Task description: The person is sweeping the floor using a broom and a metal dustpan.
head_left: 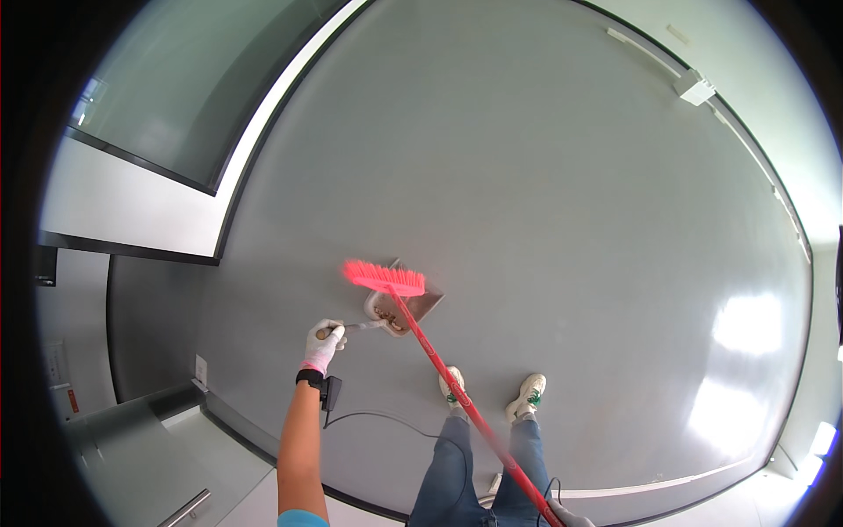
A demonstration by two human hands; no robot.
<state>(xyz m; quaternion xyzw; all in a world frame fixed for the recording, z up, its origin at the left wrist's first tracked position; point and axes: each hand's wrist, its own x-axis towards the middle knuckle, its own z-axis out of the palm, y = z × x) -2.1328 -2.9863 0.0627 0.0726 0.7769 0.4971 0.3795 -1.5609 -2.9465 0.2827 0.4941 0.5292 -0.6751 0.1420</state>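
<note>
My left hand [324,342], in a white glove with a pink cuff, is closed around the handle of a dustpan [426,305]. Small brown bits of debris [387,317] lie in the pan. Across the pan's far side, the pink-red bristles of a broom [386,278] point away from me, and the broom head hides part of the pan. Its long red stick slants down to the lower right, where my right hand [572,518], also gloved, is closed on it. The frame's lower edge cuts off most of that hand.
Grey floor [544,193] spreads around my shoes [527,395]. A thin black cable [386,415] runs from a device on my left wrist past my legs. White walls with dark skirting border the floor; a glass panel [219,97] stands at the left. A white box [695,88] sits by the far-right wall.
</note>
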